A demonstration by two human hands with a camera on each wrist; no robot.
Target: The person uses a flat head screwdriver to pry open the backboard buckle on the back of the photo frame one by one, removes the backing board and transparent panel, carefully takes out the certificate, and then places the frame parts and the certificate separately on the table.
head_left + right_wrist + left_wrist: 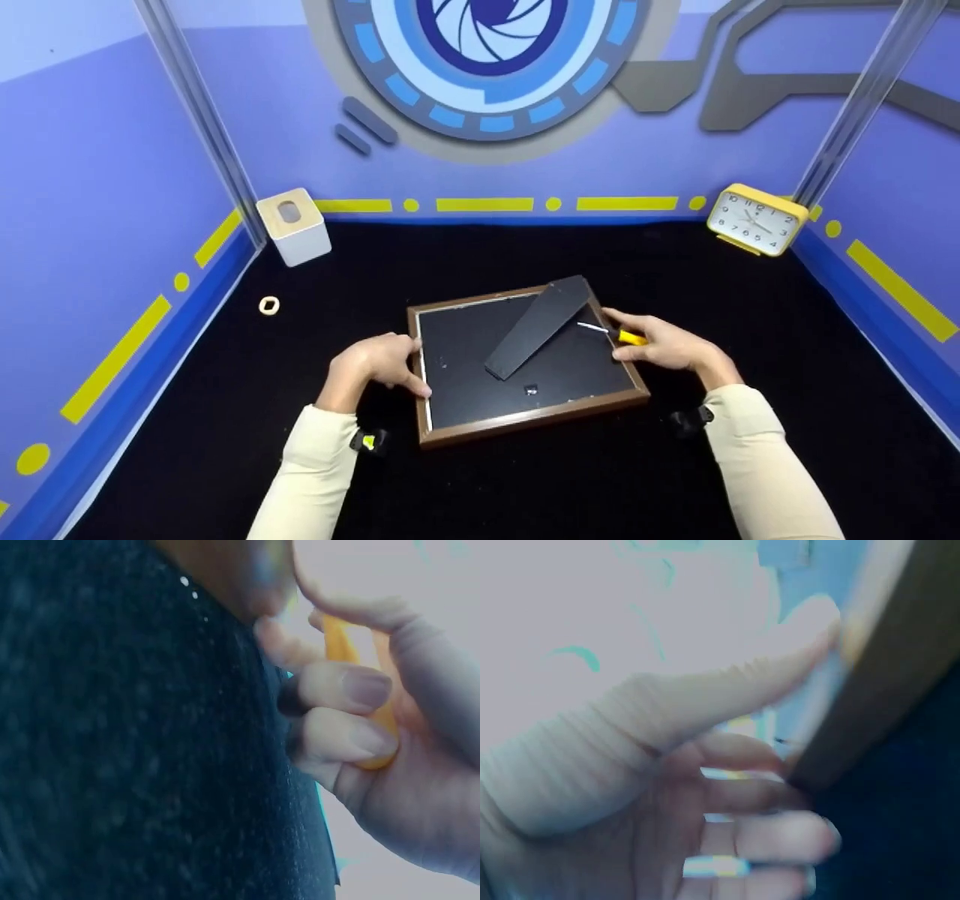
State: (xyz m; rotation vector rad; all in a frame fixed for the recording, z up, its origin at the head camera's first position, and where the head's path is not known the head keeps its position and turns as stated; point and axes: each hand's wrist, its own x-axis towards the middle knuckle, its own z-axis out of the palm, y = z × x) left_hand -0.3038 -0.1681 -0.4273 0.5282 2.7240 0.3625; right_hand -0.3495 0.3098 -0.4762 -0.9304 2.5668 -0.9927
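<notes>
Gripping left rim of brown picture frame (463, 352) with left hand (379, 361), thumb on top. Gripping yellow-handled screwdriver (631, 338) in curled fingers of right hand (666, 343), also touching frame's right rim. Looking at frame's backside, with black stand leg (538, 328) slanting across, near the middle of a black cloth surface (525, 491); can't tell if fully resting on it. Further out: got a small pale ring (274, 309) near surface's left edge, a white tissue box (303, 241) with wood-look top at back left corner, a yellow clock (756, 221) at back right corner, angled inward. Seeing purple-blue walls (517, 176) past back, left and right edges, yellow dashes and dots low down, round blue emblem (491, 94) centred behind back edge, metal posts (201, 112) rising at both back corners.
</notes>
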